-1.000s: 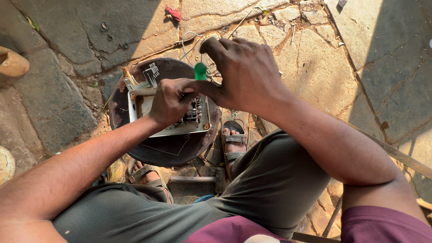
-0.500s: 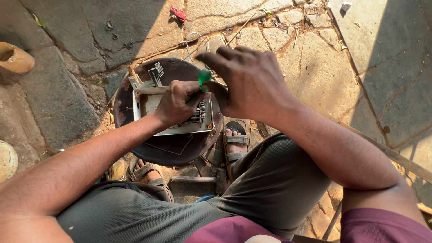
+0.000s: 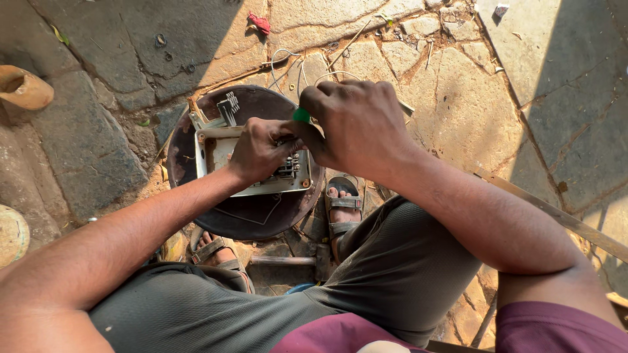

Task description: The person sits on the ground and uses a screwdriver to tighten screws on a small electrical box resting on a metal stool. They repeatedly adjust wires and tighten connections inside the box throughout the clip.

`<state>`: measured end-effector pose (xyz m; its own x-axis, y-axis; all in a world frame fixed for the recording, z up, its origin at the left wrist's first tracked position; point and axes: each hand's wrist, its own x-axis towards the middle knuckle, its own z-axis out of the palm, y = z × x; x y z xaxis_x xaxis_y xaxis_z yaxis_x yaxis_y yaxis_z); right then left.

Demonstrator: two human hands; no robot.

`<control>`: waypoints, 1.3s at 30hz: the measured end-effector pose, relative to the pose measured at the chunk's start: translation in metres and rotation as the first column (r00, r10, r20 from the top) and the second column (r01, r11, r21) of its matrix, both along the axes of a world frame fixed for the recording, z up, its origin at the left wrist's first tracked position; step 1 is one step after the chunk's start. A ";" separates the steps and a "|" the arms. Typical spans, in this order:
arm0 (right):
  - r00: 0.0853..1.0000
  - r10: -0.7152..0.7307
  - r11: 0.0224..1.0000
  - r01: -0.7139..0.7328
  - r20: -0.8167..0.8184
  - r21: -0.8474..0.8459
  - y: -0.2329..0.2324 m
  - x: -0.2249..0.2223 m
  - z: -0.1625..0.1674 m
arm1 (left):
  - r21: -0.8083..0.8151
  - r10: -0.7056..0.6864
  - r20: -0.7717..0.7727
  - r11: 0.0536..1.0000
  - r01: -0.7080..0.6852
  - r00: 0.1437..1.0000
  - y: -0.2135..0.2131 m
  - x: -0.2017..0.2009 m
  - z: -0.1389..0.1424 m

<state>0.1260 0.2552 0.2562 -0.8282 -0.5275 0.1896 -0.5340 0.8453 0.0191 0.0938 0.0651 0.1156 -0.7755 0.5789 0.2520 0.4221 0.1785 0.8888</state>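
A white rectangular metal box (image 3: 216, 149) with wired parts inside rests on a round dark metal plate (image 3: 258, 216) between my knees. My left hand (image 3: 261, 149) presses down on the box, fingers curled around its inner parts. My right hand (image 3: 356, 124) is closed on a green-handled tool (image 3: 301, 116) whose tip points down into the box, right beside my left fingers. The tool's shaft is hidden by my hands.
A hammer (image 3: 288, 260) lies on the stone floor between my sandalled feet (image 3: 343, 206). Loose wires (image 3: 288, 62) trail behind the plate. A tan clay pot (image 3: 25, 88) lies at far left, a red scrap (image 3: 260, 24) up top, a metal strip (image 3: 562, 219) at right.
The green tool and my right hand have dropped lower and closer to the box. My left hand keeps its hold on the box.
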 end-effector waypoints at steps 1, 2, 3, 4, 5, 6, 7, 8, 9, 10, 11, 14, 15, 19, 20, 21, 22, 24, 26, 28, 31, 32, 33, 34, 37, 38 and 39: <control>0.995 -0.066 0.995 0.060 0.080 0.083 0.000 0.000 0.000 | 0.032 -0.009 -0.051 0.999 0.010 0.999 0.000 0.000 0.000; 0.979 -0.136 0.979 0.110 0.151 0.170 -0.001 0.000 0.001 | 0.063 -0.015 -0.104 0.998 0.021 0.994 -0.001 0.000 0.001; 0.954 -0.210 0.954 0.153 0.212 0.257 -0.001 -0.001 0.002 | 0.091 -0.021 -0.160 0.995 0.036 0.987 -0.001 -0.001 0.002; 0.966 -0.150 0.982 0.122 0.212 0.141 -0.001 -0.001 0.004 | 0.045 -0.001 -0.114 0.999 0.006 0.993 -0.001 -0.001 0.002; 0.974 -0.090 0.996 0.087 0.207 0.025 -0.001 0.000 0.006 | -0.002 0.022 -0.067 1.000 -0.022 0.998 0.000 -0.001 0.003; 0.981 -0.028 0.995 0.046 0.191 -0.090 -0.002 0.001 0.008 | -0.050 0.048 -0.023 0.998 -0.049 0.999 0.000 -0.001 0.004; 0.994 0.031 0.992 -0.017 0.107 -0.128 -0.002 0.002 0.010 | -0.031 0.043 -0.076 0.998 -0.045 0.996 0.000 -0.002 0.005; 0.996 0.087 0.983 -0.082 0.023 -0.163 -0.002 0.004 0.012 | -0.015 0.036 -0.125 0.999 -0.039 0.991 0.000 -0.001 0.006; 0.989 0.136 0.970 -0.145 -0.057 -0.193 -0.002 0.006 0.013 | -0.001 0.027 -0.170 1.000 -0.028 0.985 0.000 0.000 0.007; 0.991 0.132 0.972 -0.137 -0.038 -0.191 -0.002 0.008 0.014 | 0.007 0.012 -0.161 1.000 -0.011 0.987 -0.001 0.002 0.008; 0.991 0.129 0.974 -0.130 -0.019 -0.186 -0.001 0.009 0.015 | 0.016 -0.001 -0.152 1.000 0.004 0.988 -0.002 0.003 0.009; 0.992 0.123 0.975 -0.117 0.024 -0.189 -0.001 0.011 0.015 | 0.085 -0.044 -0.195 0.994 0.062 0.980 -0.003 0.006 0.010; 0.992 0.122 0.975 -0.113 0.038 -0.193 -0.001 0.011 0.015 | 0.113 -0.058 -0.219 0.990 0.085 0.974 -0.003 0.007 0.010; 0.992 0.113 0.980 -0.102 0.055 -0.171 -0.001 0.014 0.013 | 0.013 -0.057 -0.208 0.998 0.061 0.976 -0.003 0.009 0.007; 0.991 0.120 0.978 -0.110 0.050 -0.176 -0.001 0.014 0.013 | 0.007 -0.062 -0.199 0.998 0.064 0.978 -0.003 0.009 0.006; 0.991 0.127 0.977 -0.117 0.046 -0.181 -0.001 0.015 0.012 | 0.000 -0.066 -0.189 0.998 0.068 0.980 -0.004 0.010 0.005; 0.991 0.126 0.978 -0.115 0.053 -0.172 -0.001 0.015 0.011 | -0.001 -0.068 -0.185 0.998 0.069 0.980 -0.004 0.010 0.004; 0.990 0.124 0.982 -0.114 0.059 -0.153 -0.001 0.015 0.010 | -0.004 -0.070 -0.185 0.997 0.071 0.980 -0.004 0.010 0.003; 0.991 0.117 0.984 -0.107 0.065 -0.139 -0.001 0.014 0.009 | 0.015 -0.069 -0.202 0.997 0.074 0.977 -0.003 0.010 0.003; 0.991 0.115 0.986 -0.104 0.074 -0.134 -0.002 0.014 0.008 | 0.022 -0.070 -0.205 0.997 0.076 0.976 -0.004 0.011 0.003; 0.990 0.115 0.986 -0.103 0.084 -0.131 -0.002 0.016 0.009 | 0.037 -0.077 -0.204 0.996 0.086 0.976 -0.004 0.011 0.003; 0.990 0.114 0.987 -0.103 0.083 -0.126 -0.002 0.016 0.010 | 0.055 -0.081 -0.211 0.994 0.094 0.974 -0.004 0.011 0.003; 0.990 0.112 0.988 -0.102 0.083 -0.120 -0.002 0.016 0.011 | 0.072 -0.084 -0.219 0.992 0.102 0.972 -0.004 0.011 0.003; 0.990 0.124 0.986 -0.116 0.060 -0.121 -0.001 0.017 0.013 | 0.039 -0.076 -0.209 0.996 0.086 0.975 -0.004 0.011 0.002; 0.991 0.129 0.986 -0.124 0.042 -0.107 0.001 0.017 0.018 | -0.036 -0.056 -0.204 0.998 0.050 0.977 -0.003 0.010 -0.001; 0.991 0.110 0.991 -0.103 0.072 -0.091 0.001 0.016 0.020 | -0.042 -0.054 -0.217 0.998 0.046 0.975 -0.003 0.010 -0.002; 0.991 0.088 0.994 -0.081 0.101 -0.075 0.000 0.015 0.021 | -0.049 -0.053 -0.230 0.998 0.043 0.972 -0.004 0.010 -0.003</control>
<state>0.1410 0.2553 0.2770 -0.7983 -0.5849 0.1436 -0.5996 0.7942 -0.0985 0.1041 0.0616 0.1121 -0.6702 0.6286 0.3946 0.6239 0.1891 0.7582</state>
